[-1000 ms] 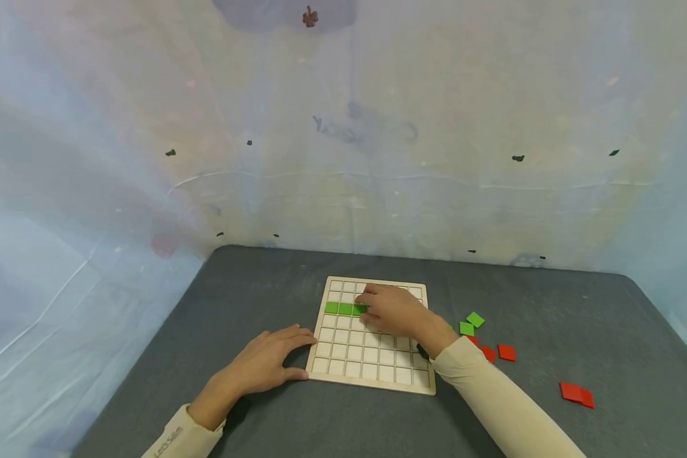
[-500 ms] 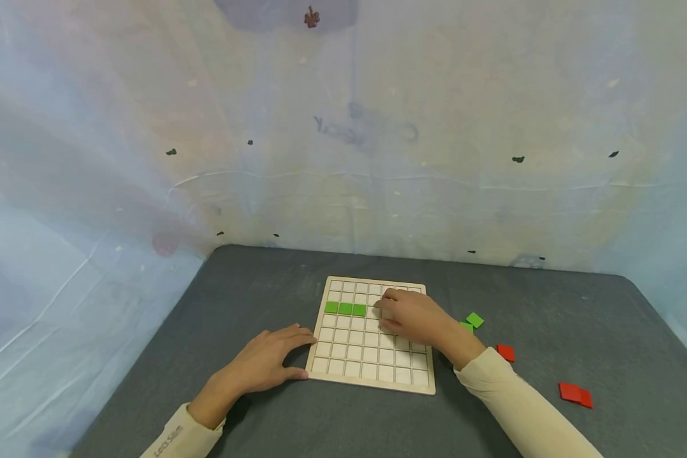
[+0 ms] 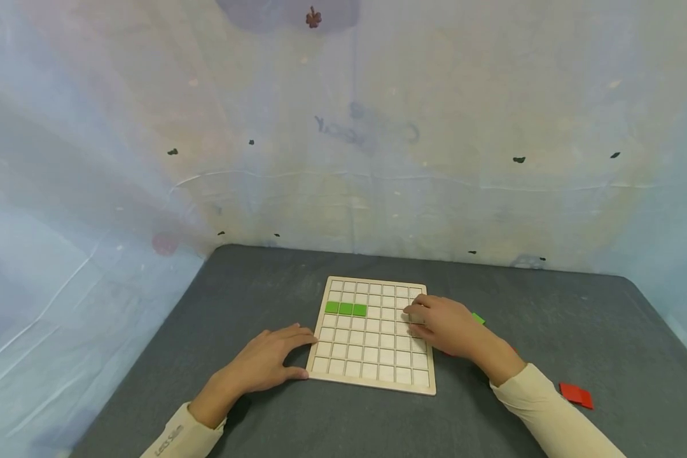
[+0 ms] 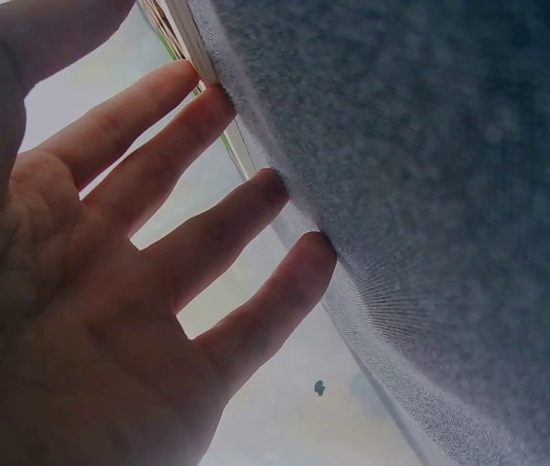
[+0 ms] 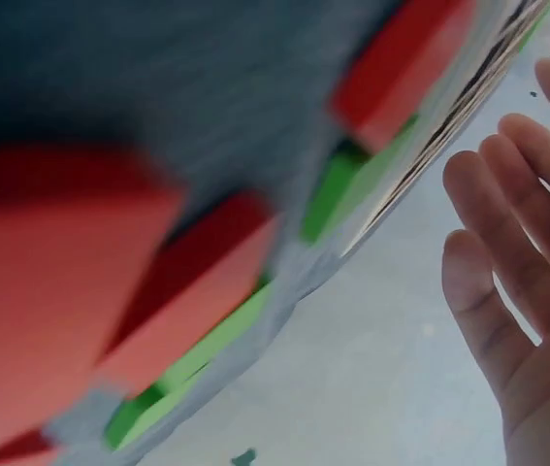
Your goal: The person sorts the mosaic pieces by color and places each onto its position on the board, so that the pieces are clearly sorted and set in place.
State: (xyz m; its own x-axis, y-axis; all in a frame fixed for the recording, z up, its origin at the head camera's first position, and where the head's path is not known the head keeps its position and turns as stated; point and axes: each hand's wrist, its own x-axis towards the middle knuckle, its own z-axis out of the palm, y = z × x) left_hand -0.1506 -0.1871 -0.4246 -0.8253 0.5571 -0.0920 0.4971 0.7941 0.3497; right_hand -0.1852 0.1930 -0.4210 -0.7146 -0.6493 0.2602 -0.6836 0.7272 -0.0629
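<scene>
A pale wooden grid board (image 3: 355,352) lies on the dark table. Three green square tiles (image 3: 346,309) sit side by side in its third row from the back, at the left. My left hand (image 3: 266,359) rests at the board's left edge, fingers spread; in the left wrist view the fingertips (image 4: 308,257) meet the table cloth beside the board's side. Over the right edge of the board hovers my right hand (image 3: 449,327), fingers loosely bent. Its fingers (image 5: 473,194) hold nothing in the right wrist view.
To the right of the board, a green tile (image 3: 478,319) peeks out behind my right hand. Two overlapping red tiles (image 3: 572,392) lie farther right. Close below my right wrist are several red tiles (image 5: 51,301) and green tiles (image 5: 207,340), blurred. A pale cloth backdrop (image 3: 355,191) hangs behind the table.
My right hand has moved right, from the third green tile to the board's right edge, uncovering that tile in the row. My left hand has stayed at the board's left edge.
</scene>
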